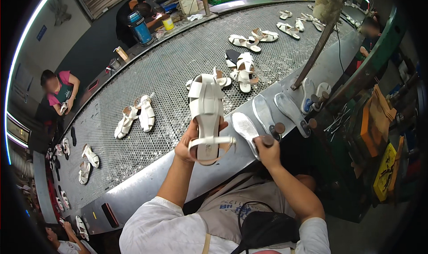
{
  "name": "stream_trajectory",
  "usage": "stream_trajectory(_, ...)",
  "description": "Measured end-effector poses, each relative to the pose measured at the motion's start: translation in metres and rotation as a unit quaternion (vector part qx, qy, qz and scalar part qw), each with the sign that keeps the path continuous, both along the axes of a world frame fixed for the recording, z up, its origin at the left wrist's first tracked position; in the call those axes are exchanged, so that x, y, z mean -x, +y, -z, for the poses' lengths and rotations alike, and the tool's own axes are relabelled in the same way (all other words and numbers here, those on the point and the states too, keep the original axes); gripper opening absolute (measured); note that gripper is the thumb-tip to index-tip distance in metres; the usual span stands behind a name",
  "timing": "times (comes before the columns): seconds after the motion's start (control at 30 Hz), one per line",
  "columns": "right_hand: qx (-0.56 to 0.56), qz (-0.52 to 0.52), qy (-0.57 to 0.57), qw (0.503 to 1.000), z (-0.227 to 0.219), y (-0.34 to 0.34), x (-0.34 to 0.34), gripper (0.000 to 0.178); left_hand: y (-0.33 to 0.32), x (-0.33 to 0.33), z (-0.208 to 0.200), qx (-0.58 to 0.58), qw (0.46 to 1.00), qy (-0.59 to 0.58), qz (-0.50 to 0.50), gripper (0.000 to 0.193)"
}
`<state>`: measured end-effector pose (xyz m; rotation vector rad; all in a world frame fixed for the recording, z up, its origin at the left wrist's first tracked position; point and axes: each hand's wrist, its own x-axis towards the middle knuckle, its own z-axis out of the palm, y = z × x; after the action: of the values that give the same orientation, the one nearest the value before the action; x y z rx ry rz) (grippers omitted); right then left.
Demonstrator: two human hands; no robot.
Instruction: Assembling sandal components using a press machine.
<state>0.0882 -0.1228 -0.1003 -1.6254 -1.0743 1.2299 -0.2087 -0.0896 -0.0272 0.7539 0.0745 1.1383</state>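
My left hand (184,143) is wrapped round the underside of a white strappy sandal (207,107), held up above the table edge with its toe pointing away from me and its insole and ankle strap showing. My right hand (268,152) grips the knobbed handle of a shiny metal sole-shaped plate (244,125), which lies on the smooth metal ledge. To its right are two similar plates, one (266,111) close by and another (290,109) farther along, each with a round brown knob. The fingertips of my left hand are partly hidden behind the sandal.
A perforated conveyor surface (174,75) curves past me, bearing several white sandals, including a pair (136,116) on the left. A slanting post (317,49) rises at the right. Wooden blocks (373,120) stand beside it. Other people (62,91) sit across the conveyor.
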Motion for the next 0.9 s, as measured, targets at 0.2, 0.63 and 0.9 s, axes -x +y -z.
stream_trajectory(0.2,-0.236,-0.055,0.055,0.969,-0.095,-0.047,-0.038,0.011,-0.027,0.023,-0.035,0.105,0.991,-0.078,0.026,0.129)
stream_trajectory(0.63,-0.278,-0.160,0.092,0.943,-0.138,-0.088,-0.007,0.008,0.050,-0.021,-0.026,0.155,0.974,0.046,-0.161,0.077)
stream_trajectory(0.9,-0.389,0.011,-0.094,0.916,-0.111,-0.081,0.030,0.012,-0.005,-0.139,0.007,0.146,0.966,0.163,-0.138,0.049)
